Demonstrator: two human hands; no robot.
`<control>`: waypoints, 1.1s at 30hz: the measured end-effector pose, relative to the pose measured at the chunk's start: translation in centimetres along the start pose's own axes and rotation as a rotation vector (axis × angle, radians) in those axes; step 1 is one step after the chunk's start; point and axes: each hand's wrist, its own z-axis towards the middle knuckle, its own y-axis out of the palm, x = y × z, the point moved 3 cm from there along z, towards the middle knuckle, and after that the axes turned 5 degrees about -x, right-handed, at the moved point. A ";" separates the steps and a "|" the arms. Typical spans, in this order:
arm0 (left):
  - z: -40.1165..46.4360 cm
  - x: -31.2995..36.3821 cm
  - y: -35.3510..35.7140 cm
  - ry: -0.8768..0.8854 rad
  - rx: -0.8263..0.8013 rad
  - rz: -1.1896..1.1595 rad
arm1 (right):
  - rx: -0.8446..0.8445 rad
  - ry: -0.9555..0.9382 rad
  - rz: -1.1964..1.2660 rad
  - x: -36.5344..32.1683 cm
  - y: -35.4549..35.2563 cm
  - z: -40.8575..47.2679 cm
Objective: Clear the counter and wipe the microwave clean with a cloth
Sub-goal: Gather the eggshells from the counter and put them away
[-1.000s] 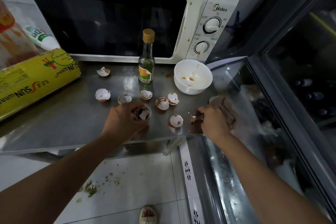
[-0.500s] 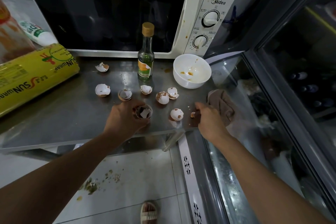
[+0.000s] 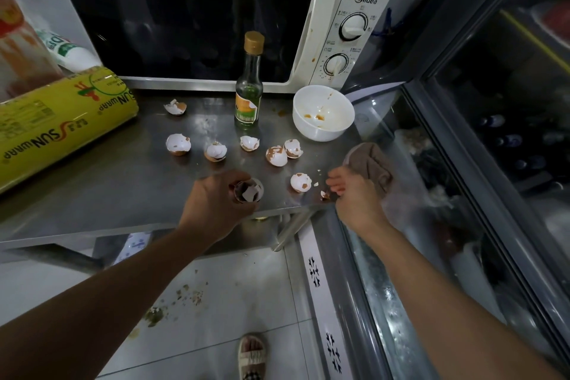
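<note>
A white, sauce-spattered microwave (image 3: pixel 348 9) stands at the back of the steel counter (image 3: pixel 108 182). Several broken eggshells (image 3: pixel 276 156) lie scattered in front of it. My left hand (image 3: pixel 216 200) is shut on a stack of shell halves (image 3: pixel 248 191) near the counter's front edge. My right hand (image 3: pixel 354 197) hovers at the front right corner with its fingers apart. A tiny shell fragment (image 3: pixel 324 194) lies at its fingertips, and another shell half (image 3: pixel 300 182) lies just to the left. A crumpled brown cloth (image 3: pixel 373 166) lies just behind that hand.
A glass bottle with a gold cap (image 3: pixel 249 92) and a dirty white bowl (image 3: pixel 322 112) stand before the microwave. A yellow cling-wrap roll (image 3: pixel 61 120) lies at the left. A glass-topped freezer (image 3: pixel 462 163) adjoins on the right. Crumbs dot the floor (image 3: pixel 172 302) near my sandalled foot (image 3: pixel 251 355).
My right hand has come off the cloth and spread its fingers beside the small fragment. My left hand has kept its hold on the stacked shells, almost still.
</note>
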 end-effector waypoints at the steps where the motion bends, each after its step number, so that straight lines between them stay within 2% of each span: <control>1: -0.3 0.1 0.0 0.002 -0.007 -0.002 | -0.006 -0.016 0.006 -0.2 0.4 -0.3; 5: -1.5 0.5 -0.3 0.015 -0.012 0.005 | 0.001 -0.103 -0.090 -1.5 1.9 -0.5; 9: -2.2 0.4 -0.7 0.034 -0.013 0.019 | 0.028 -0.075 -0.204 -2.5 3.3 0.9; 14: -2.6 0.0 -0.9 0.028 -0.008 0.027 | 0.095 -0.095 -0.151 -3.0 3.9 1.6; 18: -2.8 -0.2 -0.7 -0.048 -0.010 0.034 | 0.208 -0.150 0.003 -4.0 2.9 2.5; 21: -2.5 -0.2 -0.6 -0.093 0.032 0.043 | 0.174 -0.198 0.041 -5.1 2.9 4.2; 27: -2.3 0.3 0.6 -0.115 0.053 0.043 | 0.047 -0.307 -0.056 -5.2 4.3 5.7; 33: -3.0 2.0 2.1 -0.103 0.120 0.045 | 0.098 -0.345 0.018 -3.0 1.2 4.6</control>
